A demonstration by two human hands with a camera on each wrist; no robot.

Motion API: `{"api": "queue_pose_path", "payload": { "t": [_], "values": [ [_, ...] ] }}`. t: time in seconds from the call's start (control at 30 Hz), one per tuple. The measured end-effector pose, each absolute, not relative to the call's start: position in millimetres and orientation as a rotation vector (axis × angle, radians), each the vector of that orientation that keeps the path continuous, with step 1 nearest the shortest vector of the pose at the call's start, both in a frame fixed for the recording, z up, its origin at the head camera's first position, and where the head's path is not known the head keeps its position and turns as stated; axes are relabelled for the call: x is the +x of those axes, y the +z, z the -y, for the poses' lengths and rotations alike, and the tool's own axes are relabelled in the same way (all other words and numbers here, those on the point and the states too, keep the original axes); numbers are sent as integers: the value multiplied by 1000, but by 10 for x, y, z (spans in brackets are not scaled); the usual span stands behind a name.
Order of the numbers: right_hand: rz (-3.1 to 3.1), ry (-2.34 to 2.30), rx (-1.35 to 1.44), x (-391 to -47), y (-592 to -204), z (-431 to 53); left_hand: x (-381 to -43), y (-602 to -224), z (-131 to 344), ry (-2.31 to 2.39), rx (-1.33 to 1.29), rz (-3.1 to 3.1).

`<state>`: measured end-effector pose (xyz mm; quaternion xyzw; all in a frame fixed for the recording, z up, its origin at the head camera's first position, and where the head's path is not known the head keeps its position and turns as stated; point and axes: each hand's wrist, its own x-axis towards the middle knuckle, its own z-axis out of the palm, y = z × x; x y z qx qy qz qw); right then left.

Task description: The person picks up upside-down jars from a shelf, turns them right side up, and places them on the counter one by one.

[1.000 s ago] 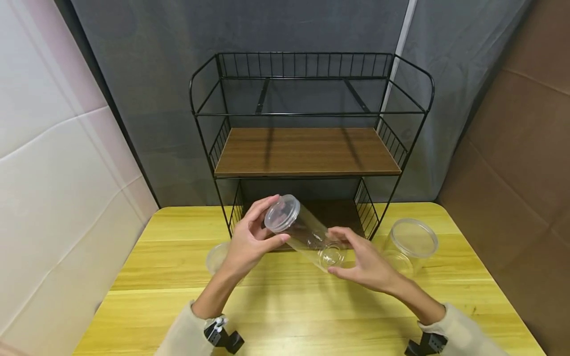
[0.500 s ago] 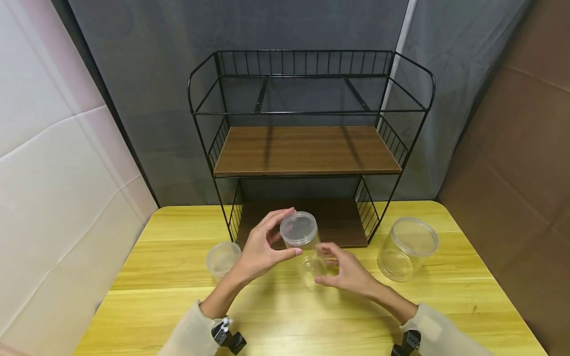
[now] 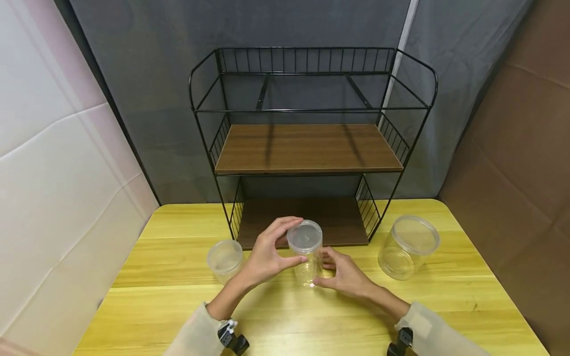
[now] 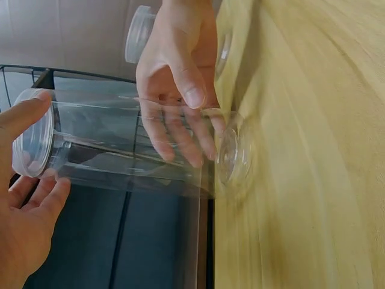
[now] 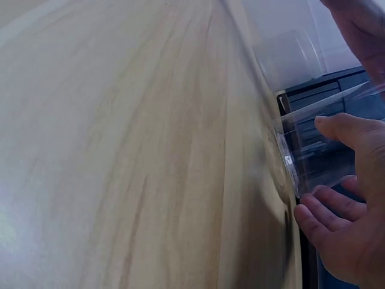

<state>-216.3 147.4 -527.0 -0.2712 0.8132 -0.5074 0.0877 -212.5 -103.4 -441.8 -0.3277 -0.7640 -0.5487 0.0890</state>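
A tall clear plastic jar (image 3: pixel 307 269) with a translucent screw lid (image 3: pixel 305 236) stands upright in front of the rack. My left hand (image 3: pixel 269 254) grips it at the lid, thumb on the near side and fingers behind. Lower down, my right hand (image 3: pixel 345 277) holds the jar near its base between thumb and fingers. In the left wrist view the jar's round base (image 4: pixel 233 156) is right at the tabletop, and the right fingers show through the clear wall. The right wrist view has the thumb (image 5: pixel 346 127) lying along the jar's side.
On the wooden table (image 3: pixel 178 316), a short lidded clear jar (image 3: pixel 224 262) stands left of my left hand. A wider lidded jar (image 3: pixel 403 252) is at the right. Behind is a black wire rack (image 3: pixel 209 163) with brown shelf boards (image 3: pixel 307 148).
The tall jar was tilted in both hands and is now upright, lower and nearer the table. Both hands came down with it, the right hand moving left and staying near the base.
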Motion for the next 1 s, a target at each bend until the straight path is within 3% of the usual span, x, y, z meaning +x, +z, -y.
{"api": "queue_pose_path", "payload": {
  "t": [1.0],
  "values": [
    [-2499, -1433, -904, -2117, -5227, -1619, -2116, -4414, 1018, -1328, -1059, 2374]
  ]
}}
